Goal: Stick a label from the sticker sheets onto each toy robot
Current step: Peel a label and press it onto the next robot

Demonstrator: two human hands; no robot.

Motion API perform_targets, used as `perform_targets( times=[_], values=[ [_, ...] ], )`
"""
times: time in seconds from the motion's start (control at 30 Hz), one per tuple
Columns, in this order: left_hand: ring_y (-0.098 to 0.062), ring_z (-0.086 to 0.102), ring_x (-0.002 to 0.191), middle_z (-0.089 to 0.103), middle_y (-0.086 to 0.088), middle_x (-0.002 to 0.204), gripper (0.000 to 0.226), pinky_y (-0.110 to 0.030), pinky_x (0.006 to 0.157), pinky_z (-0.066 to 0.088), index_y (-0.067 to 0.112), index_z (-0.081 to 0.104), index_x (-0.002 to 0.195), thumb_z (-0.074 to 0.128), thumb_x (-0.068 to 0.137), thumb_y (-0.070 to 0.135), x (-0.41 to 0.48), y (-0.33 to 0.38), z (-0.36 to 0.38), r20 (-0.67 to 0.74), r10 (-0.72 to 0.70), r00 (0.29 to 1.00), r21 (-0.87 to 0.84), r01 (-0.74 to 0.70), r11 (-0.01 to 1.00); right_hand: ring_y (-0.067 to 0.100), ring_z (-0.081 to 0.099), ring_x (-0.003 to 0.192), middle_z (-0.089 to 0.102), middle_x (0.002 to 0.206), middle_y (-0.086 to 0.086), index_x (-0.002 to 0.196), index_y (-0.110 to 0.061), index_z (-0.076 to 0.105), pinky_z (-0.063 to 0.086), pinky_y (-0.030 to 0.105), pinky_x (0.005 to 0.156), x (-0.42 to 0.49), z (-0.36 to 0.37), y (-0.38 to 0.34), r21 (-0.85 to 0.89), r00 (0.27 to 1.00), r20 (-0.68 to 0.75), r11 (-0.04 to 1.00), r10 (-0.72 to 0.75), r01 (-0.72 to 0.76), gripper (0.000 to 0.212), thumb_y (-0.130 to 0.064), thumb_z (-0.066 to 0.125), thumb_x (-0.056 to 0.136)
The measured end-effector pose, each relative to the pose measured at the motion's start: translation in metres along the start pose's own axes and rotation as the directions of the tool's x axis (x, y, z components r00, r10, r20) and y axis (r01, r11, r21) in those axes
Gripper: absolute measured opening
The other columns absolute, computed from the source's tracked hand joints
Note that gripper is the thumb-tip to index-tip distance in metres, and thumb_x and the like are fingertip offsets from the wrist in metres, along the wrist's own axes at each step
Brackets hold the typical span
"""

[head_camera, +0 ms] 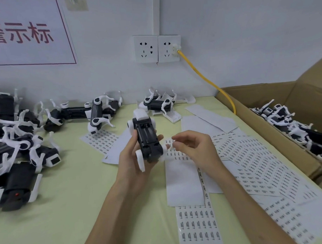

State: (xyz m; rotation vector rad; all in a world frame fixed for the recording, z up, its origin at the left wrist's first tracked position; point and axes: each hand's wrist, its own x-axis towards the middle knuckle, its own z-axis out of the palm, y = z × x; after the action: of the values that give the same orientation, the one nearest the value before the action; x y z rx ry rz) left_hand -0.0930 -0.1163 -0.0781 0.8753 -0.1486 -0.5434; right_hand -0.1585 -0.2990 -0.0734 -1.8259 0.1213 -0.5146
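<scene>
Head view, the only one:

Left hand (134, 159) is gripping a robot (147, 138) above the table (68, 198), mid-frame. Thumb is lying on the near-left side and fingers are wrapping round the far side. The robot is lying belly-up with its white head pointing away toward the wall. The open battery bay is facing the camera and the white legs are sticking out at the corners.

Right hand (192, 148) is hovering just right of the robot, over a label sheet (177, 156). Fingers are curling in, with thumb and index tips drawn close together. Can't tell if a label is pinched between them: too small, slightly blurred.

More sheets (249, 155) are fanning out overlapped across the right half of the table, printed side up. Another one (198, 228) is lying at the near edge, and another (100, 140) left of the held robot. Blank white backings (184, 185) are lying mixed in among them.

A robot pile (20, 145) is crowding the table's left side, tangled, some on their backs. A few strays (159, 101) are lying along the wall.

A cardboard box (266, 121) is sitting at the right edge, holding more units (293, 124).

On the wall, a yellow cable (210, 83) is running from the sockets (157, 49) down behind the box. A red-lettered sign (25, 31) is hanging top left.
</scene>
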Motion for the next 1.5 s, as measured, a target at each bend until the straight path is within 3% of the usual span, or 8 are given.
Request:
perform_targets(
  times=[0.13,0.33,0.5,0.63,0.87,1.03,1.17,1.5],
  values=[
    [-0.042,0.047,0.125,0.067,-0.018,0.129,0.061,-0.053,0.112,0.047,0.015,0.067,0.136,0.062,0.097,0.061,0.001,0.003,-0.002,0.128,-0.165,0.978,-0.13,0.182,0.975,0.017,0.072,0.078,0.077,0.081,0.0,0.088,-0.021,0.077,0.059,0.032,0.077,-0.001,0.0,0.0,0.018,0.999,-0.012,0.999,-0.03,0.031,0.014,-0.007,0.08,0.085],
    [-0.043,0.059,0.132,0.064,-0.018,0.14,0.058,-0.051,0.099,0.056,0.012,0.074,0.125,0.064,0.096,0.061,0.002,0.003,-0.008,0.135,-0.219,0.966,-0.257,0.247,0.934,0.018,0.073,0.078,0.076,0.08,0.0,0.082,-0.024,0.077,0.059,0.033,0.077,0.001,-0.004,0.002,0.023,1.0,-0.01,1.0,-0.012,0.013,0.012,-0.014,0.084,0.081],
    [-0.036,0.039,0.12,0.064,-0.017,0.141,0.06,-0.048,0.106,0.05,0.017,0.064,0.141,0.051,0.102,0.061,0.002,0.004,-0.003,0.107,-0.176,0.979,-0.213,0.195,0.957,0.015,0.069,0.069,0.075,0.077,0.0,0.081,-0.021,0.077,0.056,0.027,0.071,0.002,-0.005,0.002,-0.004,1.0,0.004,1.0,-0.005,0.005,0.009,-0.014,0.079,0.086],
    [-0.036,0.052,0.119,0.058,-0.018,0.145,0.06,-0.05,0.12,0.035,0.016,0.067,0.138,0.062,0.092,0.054,0.0,0.002,0.004,0.069,-0.096,0.993,-0.159,0.106,0.982,0.015,0.068,0.064,0.074,0.076,0.005,0.08,-0.019,0.078,0.056,0.032,0.071,0.0,-0.001,0.001,0.04,0.999,0.017,0.998,0.048,-0.049,0.017,-0.022,0.07,0.095],
    [-0.026,0.072,0.105,0.07,-0.016,0.131,0.051,-0.034,0.081,0.06,0.02,0.073,0.129,0.058,0.094,0.054,-0.004,-0.004,0.009,-0.007,-0.011,1.0,0.053,0.011,0.999,0.014,0.069,0.062,0.075,0.072,0.003,0.079,-0.014,0.077,0.056,0.023,0.063,-0.002,0.008,0.004,0.104,0.988,-0.028,0.984,0.149,-0.145,0.009,-0.015,0.08,0.087],
    [-0.029,0.075,0.096,0.077,-0.014,0.103,0.041,-0.032,0.08,0.06,0.017,0.08,0.109,0.061,0.095,0.05,-0.01,-0.011,0.017,0.029,0.059,0.998,0.169,-0.063,0.984,0.014,0.069,0.063,0.076,0.074,0.003,0.078,-0.02,0.079,0.057,0.033,0.068,-0.002,0.012,0.005,0.079,0.984,-0.065,0.983,0.168,-0.163,0.007,-0.017,0.082,0.084],
    [-0.039,0.071,0.094,0.069,-0.031,0.103,0.057,-0.033,0.078,0.059,-0.01,0.066,0.113,0.058,0.097,0.045,-0.014,-0.017,0.018,0.077,0.065,0.995,0.215,-0.08,0.973,0.013,0.068,0.066,0.076,0.074,0.0,0.077,-0.023,0.079,0.055,0.03,0.066,-0.004,0.012,0.007,0.05,0.981,-0.109,0.986,0.163,-0.159,0.005,-0.025,0.083,0.08],
    [-0.041,0.067,0.1,0.063,-0.04,0.112,0.068,-0.041,0.085,0.057,-0.009,0.064,0.118,0.068,0.089,0.053,-0.013,-0.025,0.015,0.115,0.072,0.991,0.195,-0.093,0.976,0.015,0.07,0.071,0.074,0.072,-0.008,0.078,-0.02,0.077,0.058,0.033,0.072,-0.006,0.015,0.003,-0.1,0.974,-0.223,0.993,0.044,-0.068,0.007,-0.017,0.08,0.084]
  ],
)
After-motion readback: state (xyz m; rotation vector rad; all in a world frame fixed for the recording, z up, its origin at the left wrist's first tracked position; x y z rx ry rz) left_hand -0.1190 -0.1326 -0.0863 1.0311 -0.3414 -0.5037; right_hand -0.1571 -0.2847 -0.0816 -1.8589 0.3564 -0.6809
